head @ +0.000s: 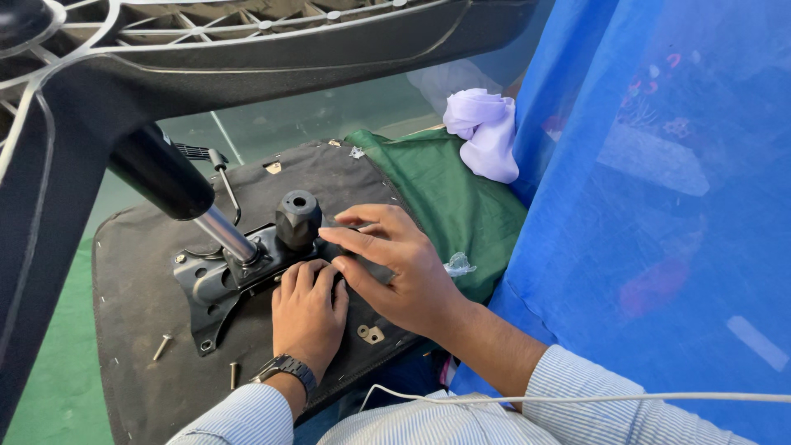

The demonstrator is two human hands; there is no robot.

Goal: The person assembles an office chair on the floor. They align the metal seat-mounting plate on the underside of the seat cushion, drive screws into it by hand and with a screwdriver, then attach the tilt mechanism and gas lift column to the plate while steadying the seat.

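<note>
Upholstery fabric side down, an upturned office-chair seat [148, 330] lies flat with its black underside facing the camera, and a dark star-shaped chair base [107, 74] looms across the top of the view, its gas-lift column [177, 189] slanting down from upper left to lower right into the mechanism. Bolted near the middle of the seat underside sits the black metal tilt-mechanism plate [206, 288], its long axis running from lower left to upper right, with a black tension knob [297, 216] standing upright at its upper-right end, hole upward. The right hand [395, 268] lies just right of that knob, fingers stretched out leftward and pressed flat over the plate's right edge, gripping nothing. The left hand [308, 309], wearing a wristwatch [287, 368], sits directly below the knob, fingers curled down onto the plate's near edge; whether they pinch anything I cannot tell. Both hands are touching the plate, the left slightly nearer the column socket. Loose screws [162, 347] lie on the seat to the lower left, apart from both hands.
</note>
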